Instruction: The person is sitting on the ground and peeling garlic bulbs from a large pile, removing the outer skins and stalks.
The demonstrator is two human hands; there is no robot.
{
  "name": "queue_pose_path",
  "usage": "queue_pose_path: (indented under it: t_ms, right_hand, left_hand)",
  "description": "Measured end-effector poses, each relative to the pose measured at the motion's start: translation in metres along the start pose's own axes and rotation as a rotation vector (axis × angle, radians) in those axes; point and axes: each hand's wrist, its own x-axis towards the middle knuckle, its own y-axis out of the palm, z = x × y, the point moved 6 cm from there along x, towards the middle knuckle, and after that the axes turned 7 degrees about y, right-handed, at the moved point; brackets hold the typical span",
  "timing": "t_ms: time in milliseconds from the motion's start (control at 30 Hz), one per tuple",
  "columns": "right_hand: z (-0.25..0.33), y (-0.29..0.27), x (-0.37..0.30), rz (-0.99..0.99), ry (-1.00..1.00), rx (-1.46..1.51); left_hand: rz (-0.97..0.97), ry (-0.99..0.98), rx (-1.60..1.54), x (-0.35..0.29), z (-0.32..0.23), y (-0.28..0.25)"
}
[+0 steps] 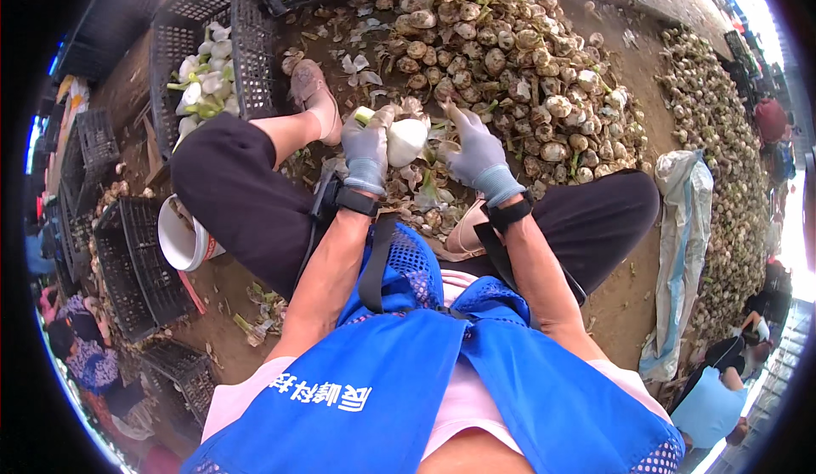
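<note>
My gloved left hand (368, 144) is closed around a cleaned white garlic bulb (407, 141), whose cut green stem (364, 115) shows at the fingers. To the right, my gloved right hand (476, 149) has its fingers stretched out and apart, with nothing visible in it. Its fingertips are close to the near-left side of a big pile of dirty, brownish garlic bulbs (527, 70). Loose papery garlic skins (425, 187) litter the ground beneath both hands. A black plastic crate (255, 62) at the upper left contains several cleaned white bulbs with green stems (212, 79).
Beside my left knee stands a white bucket (180, 240). Black crates (140, 261) line the left. A pale woven sack (680, 253) lies at right, near a long spread of garlic (722, 202). Other people (714, 402) sit at both edges of the view.
</note>
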Motion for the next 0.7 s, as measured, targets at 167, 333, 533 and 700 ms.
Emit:
queue_pose_path:
  t_ms: [167, 333, 533, 700]
  right_hand:
    - [0.021, 0.042, -0.020, 0.516, 0.057, -0.390]
    - [0.010, 0.108, -0.061, 1.021, -0.046, -0.308]
    - [-0.055, 0.082, 0.039, 0.483, 0.282, -0.010]
    - [-0.053, 0.059, 0.144, 0.251, 0.278, -0.178]
  left_hand:
    - [0.227, -0.158, -0.126, 0.010, 0.019, 0.005]
    - [0.079, -0.364, -0.456, 0.035, 0.052, -0.024]
    - [0.200, -0.489, -1.179, 0.069, -0.031, -0.033]
    - [-0.134, -0.052, -1.069, 0.090, -0.086, -0.059]
